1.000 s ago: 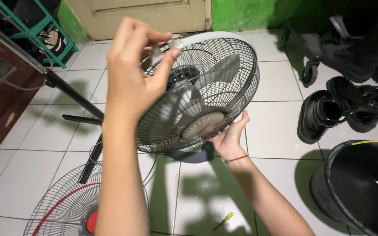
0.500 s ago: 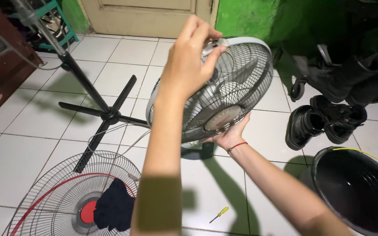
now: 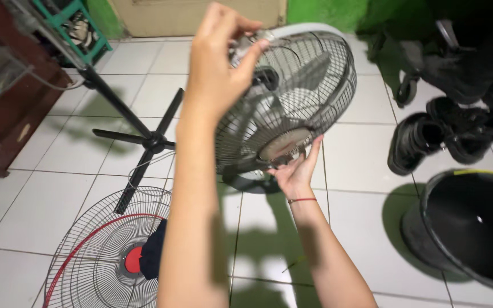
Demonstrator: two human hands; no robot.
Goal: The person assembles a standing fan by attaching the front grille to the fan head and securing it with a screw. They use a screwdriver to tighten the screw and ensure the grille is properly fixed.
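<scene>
Two bare hands hold a grey fan head with its wire cage up over a white tiled floor.

Far left of the grip stands a black cross-footed fan stand point(image 3: 144, 137); below it a loose wire fan guard point(image 3: 106, 256) with a red centre lies flat on the tiles. The left hand point(image 3: 218, 68) pinches the top rim of the fan head point(image 3: 292, 97), fingers closed on it. The right hand point(image 3: 298, 171) props the cage from beneath with fingers spread open against its hub. Right of the grip sit black shoes point(image 3: 446, 134) and a black bucket point(image 3: 475, 228).
</scene>
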